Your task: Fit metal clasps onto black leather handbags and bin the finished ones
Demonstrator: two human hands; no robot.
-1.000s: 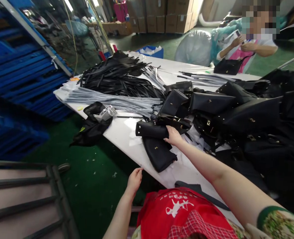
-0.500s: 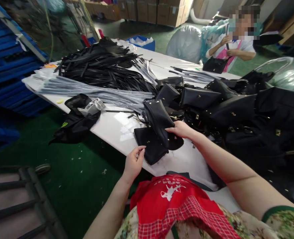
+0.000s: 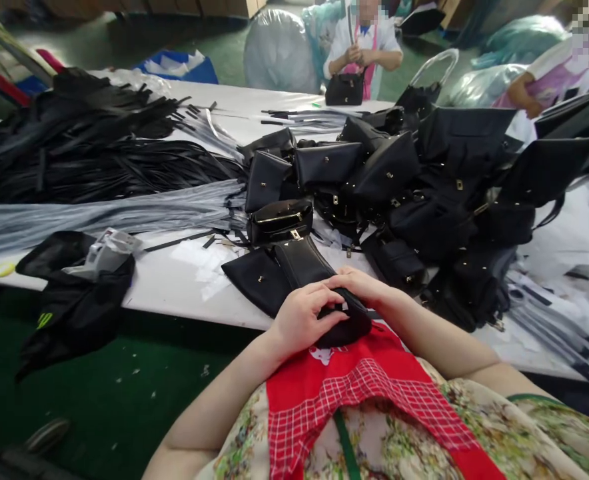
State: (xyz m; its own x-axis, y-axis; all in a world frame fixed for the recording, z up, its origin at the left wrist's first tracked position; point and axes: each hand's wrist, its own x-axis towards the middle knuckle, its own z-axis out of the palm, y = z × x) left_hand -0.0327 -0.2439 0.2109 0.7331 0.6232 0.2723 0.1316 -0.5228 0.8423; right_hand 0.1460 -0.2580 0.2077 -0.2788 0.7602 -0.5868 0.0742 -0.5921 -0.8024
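Note:
A black handbag [image 3: 302, 263] lies at the table's front edge, close against my red apron, its flap spread to the left with a small gold fitting. My left hand [image 3: 308, 312] is closed on the near part of the bag, thumb and fingers pinching its edge. My right hand [image 3: 357, 287] grips the same bag from the right side, its fingers partly hidden behind the left hand. Just beyond it stands another black bag [image 3: 280, 221] with a gold zip and a gold clasp.
Many black bags [image 3: 424, 193] are heaped to the right. Black straps [image 3: 124, 167] pile up at the left, beside a dark pouch [image 3: 74, 287] on the table edge. White paper pieces [image 3: 202, 263] lie near the bag. Two people [image 3: 362, 50] work across the table.
The view has swung right. Both hands have come together on the bag, which is now nearer my body and turned; the left hand has moved from its lower edge onto its near part.

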